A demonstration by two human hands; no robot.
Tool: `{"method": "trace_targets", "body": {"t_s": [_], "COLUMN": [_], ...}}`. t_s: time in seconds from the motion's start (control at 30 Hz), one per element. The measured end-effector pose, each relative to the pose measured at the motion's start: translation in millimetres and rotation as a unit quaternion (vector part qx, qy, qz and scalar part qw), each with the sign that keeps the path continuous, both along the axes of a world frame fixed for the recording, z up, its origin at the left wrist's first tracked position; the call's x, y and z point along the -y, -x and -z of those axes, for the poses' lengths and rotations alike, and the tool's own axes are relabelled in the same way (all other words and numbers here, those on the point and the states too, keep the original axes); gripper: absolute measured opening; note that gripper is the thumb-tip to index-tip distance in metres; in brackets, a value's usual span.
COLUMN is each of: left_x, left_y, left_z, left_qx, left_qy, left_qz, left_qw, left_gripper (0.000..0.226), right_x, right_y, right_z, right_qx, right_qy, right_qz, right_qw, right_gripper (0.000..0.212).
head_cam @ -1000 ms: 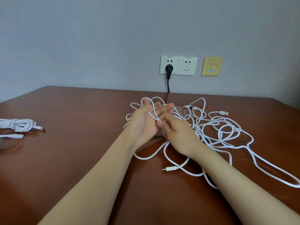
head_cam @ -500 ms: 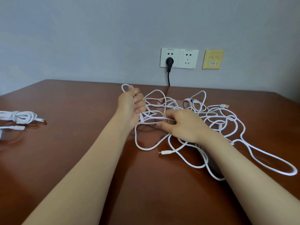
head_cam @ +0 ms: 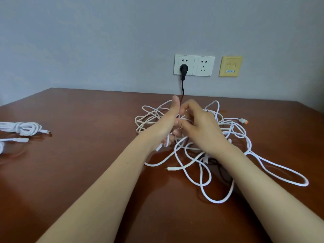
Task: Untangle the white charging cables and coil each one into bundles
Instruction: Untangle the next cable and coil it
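A tangle of white charging cables (head_cam: 233,137) sprawls over the brown table (head_cam: 87,172), right of centre. My left hand (head_cam: 166,125) is raised above the tangle, thumb up, its lower fingers curled round a white cable strand. My right hand (head_cam: 199,127) is close against it, fingers curled and pinching a strand between the two hands. One loose white plug end (head_cam: 172,168) lies on the table below the hands. An orange-tipped USB plug (head_cam: 244,121) sticks out at the tangle's far right. A long loop (head_cam: 301,179) trails off to the right.
A coiled white cable bundle (head_cam: 22,128) lies at the table's left edge, with another white plug (head_cam: 19,139) just below it. On the wall behind are white sockets (head_cam: 193,65) with a black plug (head_cam: 183,69) and its cord, and a yellow wall plate (head_cam: 230,66).
My left hand has come back right and turned thumb-up beside my right hand, which has lifted off the tangle. Both hands now meet above the cables.
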State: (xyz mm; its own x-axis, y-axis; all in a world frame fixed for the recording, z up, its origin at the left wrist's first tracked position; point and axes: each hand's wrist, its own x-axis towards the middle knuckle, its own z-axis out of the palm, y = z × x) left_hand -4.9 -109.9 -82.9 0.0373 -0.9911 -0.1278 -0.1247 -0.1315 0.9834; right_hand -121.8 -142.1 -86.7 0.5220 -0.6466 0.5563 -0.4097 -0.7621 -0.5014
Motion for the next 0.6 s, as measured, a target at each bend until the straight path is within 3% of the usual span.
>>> {"method": "trace_targets", "body": {"t_s": [0.1, 0.17, 0.27, 0.37, 0.47, 0.6], "left_x": [-1.9, -3.8, -5.5, -5.9, -5.2, -1.8], "left_y": [-1.1, -3.6, -4.3, -2.8, -0.5, -1.5], "left_z": [1.7, 2.2, 3.0, 4.3, 7.7, 8.2], "left_qx": [0.018, 0.031, 0.02, 0.009, 0.014, 0.017], "left_qy": [-0.014, -0.026, -0.022, -0.01, 0.015, 0.053], "left_qz": [0.055, 0.091, 0.141, 0.156, 0.133, 0.028], "left_qw": [0.998, 0.995, 0.99, 0.988, 0.991, 0.998], "left_gripper": [0.071, 0.058, 0.044, 0.037, 0.038, 0.041], "right_x": [2.2, 7.5, 15.7, 15.7, 19.7, 20.7], "right_y": [4.7, 7.7, 12.7, 13.1, 12.5, 11.5], "right_z": [-1.0, -1.5, -0.9, -1.8, 0.0, 0.3], "right_qx": [-0.04, -0.073, -0.057, 0.023, 0.051, -0.016], "right_qy": [0.029, 0.036, -0.065, -0.176, -0.16, -0.092], "right_qz": [0.088, 0.119, 0.042, -0.053, -0.032, 0.026], "right_qw": [0.995, 0.99, 0.995, 0.983, 0.985, 0.995], "right_gripper": [0.028, 0.019, 0.014, 0.022, 0.036, 0.036]}}
